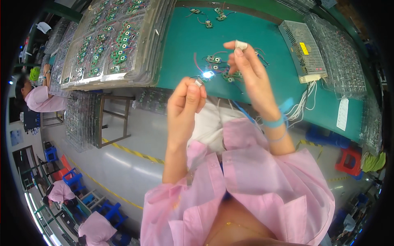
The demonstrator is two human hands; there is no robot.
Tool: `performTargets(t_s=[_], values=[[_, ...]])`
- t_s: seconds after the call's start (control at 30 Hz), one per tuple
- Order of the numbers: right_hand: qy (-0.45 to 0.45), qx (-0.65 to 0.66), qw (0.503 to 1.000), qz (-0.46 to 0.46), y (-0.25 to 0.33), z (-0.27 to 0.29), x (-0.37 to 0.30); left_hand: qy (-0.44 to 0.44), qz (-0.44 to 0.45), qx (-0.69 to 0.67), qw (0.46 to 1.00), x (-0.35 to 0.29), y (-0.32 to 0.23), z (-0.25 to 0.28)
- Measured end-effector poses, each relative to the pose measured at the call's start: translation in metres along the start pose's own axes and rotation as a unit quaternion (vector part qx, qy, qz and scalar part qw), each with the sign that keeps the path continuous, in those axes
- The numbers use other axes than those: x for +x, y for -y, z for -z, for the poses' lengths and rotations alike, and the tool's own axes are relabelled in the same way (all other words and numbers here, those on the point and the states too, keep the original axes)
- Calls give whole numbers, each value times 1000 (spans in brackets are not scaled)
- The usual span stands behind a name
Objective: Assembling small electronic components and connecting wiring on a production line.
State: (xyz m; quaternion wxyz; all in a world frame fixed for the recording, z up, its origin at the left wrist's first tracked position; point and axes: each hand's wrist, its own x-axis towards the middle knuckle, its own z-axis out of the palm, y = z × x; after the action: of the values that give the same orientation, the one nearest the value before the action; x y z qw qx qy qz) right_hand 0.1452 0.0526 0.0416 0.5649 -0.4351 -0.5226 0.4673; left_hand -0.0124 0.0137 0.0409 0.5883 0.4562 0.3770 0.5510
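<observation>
My left hand [185,100] is closed, thumb and fingers pinched at the edge of a small circuit board [208,75] whose light glows bright white. A red wire rises from beside the lit board. A pale finger cot [198,82] covers one fingertip of this hand. Higher and to the right, my right hand [252,71] has its thumb drawn up against the index finger, which wears another pale cot [241,45]. Whatever lies between those fingers, if anything, is too small to make out. Below and behind the right hand, several wired circuit boards [214,59] lie on the green mat [176,45].
Stacked clear trays [141,45] of circuit boards stand at the left. A perforated metal power supply [303,51] with white cables [301,104] sits on the right, more trays [336,53] beyond it. A blue wrist strap [274,122] circles my right wrist. A co-worker [45,96] works far left.
</observation>
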Motion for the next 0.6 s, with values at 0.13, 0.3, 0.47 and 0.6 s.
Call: performTargets(t_s=[0.13,0.3,0.47,0.6], values=[[162,20,987,-9,9,8,6,30,29,-42,998,-2,1,2],[314,142,931,-120,14,10,1,64,97,-84,990,-5,8,11],[298,297,880,-220,14,7,-17,103,166,-150,969,-10,15,17],[264,379,850,-253,17,3,-26,129,171,-183,959,-17,14,17]])
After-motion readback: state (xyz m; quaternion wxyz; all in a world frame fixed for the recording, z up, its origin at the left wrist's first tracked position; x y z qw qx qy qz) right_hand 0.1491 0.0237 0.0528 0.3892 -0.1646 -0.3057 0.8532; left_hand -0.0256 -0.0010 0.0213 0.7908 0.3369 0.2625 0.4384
